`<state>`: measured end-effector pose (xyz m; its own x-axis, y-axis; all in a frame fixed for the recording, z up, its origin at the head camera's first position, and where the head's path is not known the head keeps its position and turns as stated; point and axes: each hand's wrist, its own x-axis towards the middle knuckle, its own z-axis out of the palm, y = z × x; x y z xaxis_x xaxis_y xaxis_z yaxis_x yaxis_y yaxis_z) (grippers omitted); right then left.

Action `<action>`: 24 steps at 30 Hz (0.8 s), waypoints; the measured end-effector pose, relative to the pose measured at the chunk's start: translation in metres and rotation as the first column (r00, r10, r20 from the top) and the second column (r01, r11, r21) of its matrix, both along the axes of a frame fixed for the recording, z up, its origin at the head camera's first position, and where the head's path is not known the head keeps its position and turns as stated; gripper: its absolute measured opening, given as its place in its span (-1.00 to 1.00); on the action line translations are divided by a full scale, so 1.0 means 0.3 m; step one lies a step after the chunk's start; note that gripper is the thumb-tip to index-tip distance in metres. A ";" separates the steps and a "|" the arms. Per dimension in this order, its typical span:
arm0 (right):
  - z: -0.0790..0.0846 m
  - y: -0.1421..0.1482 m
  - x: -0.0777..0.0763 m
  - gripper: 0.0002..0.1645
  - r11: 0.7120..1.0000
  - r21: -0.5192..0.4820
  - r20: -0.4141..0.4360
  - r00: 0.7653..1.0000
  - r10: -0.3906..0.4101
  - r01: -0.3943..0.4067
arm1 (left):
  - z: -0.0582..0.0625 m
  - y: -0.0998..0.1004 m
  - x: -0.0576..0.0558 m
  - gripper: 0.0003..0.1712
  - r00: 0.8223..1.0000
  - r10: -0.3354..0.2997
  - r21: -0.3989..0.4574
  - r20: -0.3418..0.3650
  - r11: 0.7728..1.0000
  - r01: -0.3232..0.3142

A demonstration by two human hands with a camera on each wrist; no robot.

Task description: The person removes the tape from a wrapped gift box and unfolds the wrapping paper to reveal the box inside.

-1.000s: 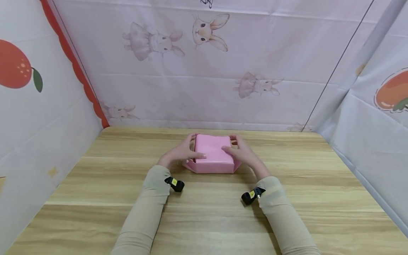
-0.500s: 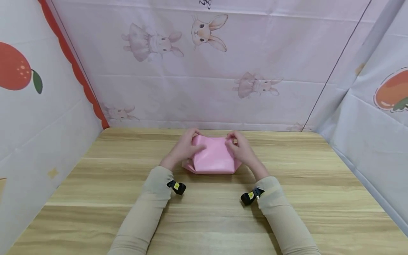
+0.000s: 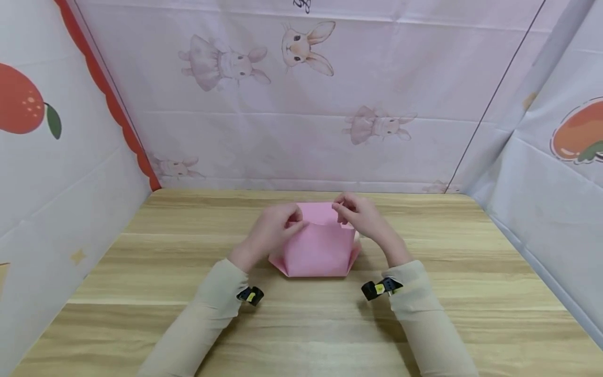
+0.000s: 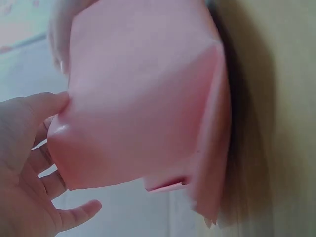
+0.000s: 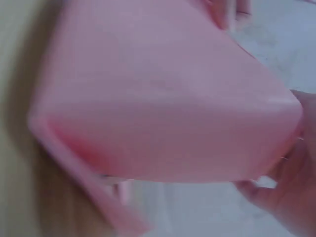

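Observation:
A sheet of pink paper (image 3: pixel 320 251) stands folded up on the table, its front panel raised and a second pink panel (image 3: pixel 316 212) showing behind it. Creased flaps stick out at both lower sides. My left hand (image 3: pixel 275 228) pinches the front panel's upper left edge, thumb on the near face and fingers behind, as the left wrist view shows. At the upper right corner my right hand (image 3: pixel 360 214) grips the same panel between thumb and fingers. What lies inside the folded paper is mostly hidden behind the front panel.
The wood-grain table (image 3: pixel 141 293) reaches back to a cloth wall printed with rabbits (image 3: pixel 301 131). Fruit-printed cloth walls (image 3: pixel 42 173) close off the sides. Small black wrist cameras (image 3: pixel 251 296) are strapped over both sleeves.
The front panel, folded flat over the top a second ago, has been lifted up and pulled toward me. Both hands shifted from the sides of the wrapped block to the panel's upper edge.

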<state>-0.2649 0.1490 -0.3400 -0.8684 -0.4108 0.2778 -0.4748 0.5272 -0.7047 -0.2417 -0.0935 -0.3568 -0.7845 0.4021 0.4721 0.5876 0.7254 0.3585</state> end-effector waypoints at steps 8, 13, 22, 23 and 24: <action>0.090 0.057 0.117 -0.77 0.921 0.340 0.066 0.982 0.178 -0.190 | 0.015 -0.015 0.120 -0.74 0.989 -0.107 -0.112 -0.104 0.989 0.095; 0.086 0.075 0.214 -0.77 0.856 0.434 0.075 0.958 0.277 -0.281 | 0.011 -0.029 0.204 -0.72 0.970 -0.157 -0.207 -0.187 0.971 0.117; 0.059 0.075 0.385 -0.69 0.779 0.575 0.034 0.959 0.282 -0.250 | 0.007 -0.058 0.354 -0.47 0.985 -0.172 -0.412 0.015 0.897 0.163; 0.052 0.072 0.398 -0.67 0.767 0.597 0.025 0.961 0.277 -0.236 | 0.005 -0.061 0.368 -0.44 0.983 -0.178 -0.428 0.049 0.885 0.181; 0.044 0.068 0.407 -0.66 0.753 0.616 0.021 0.960 0.278 -0.232 | 0.004 -0.064 0.380 -0.43 0.980 -0.181 -0.446 0.084 0.873 0.199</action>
<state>-0.1428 0.1694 -0.3269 -0.6955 -0.7167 -0.0521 -0.6878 0.6849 -0.2405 -0.1275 -0.1125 -0.3555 -0.6853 0.7068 0.1758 0.7228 0.6896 0.0451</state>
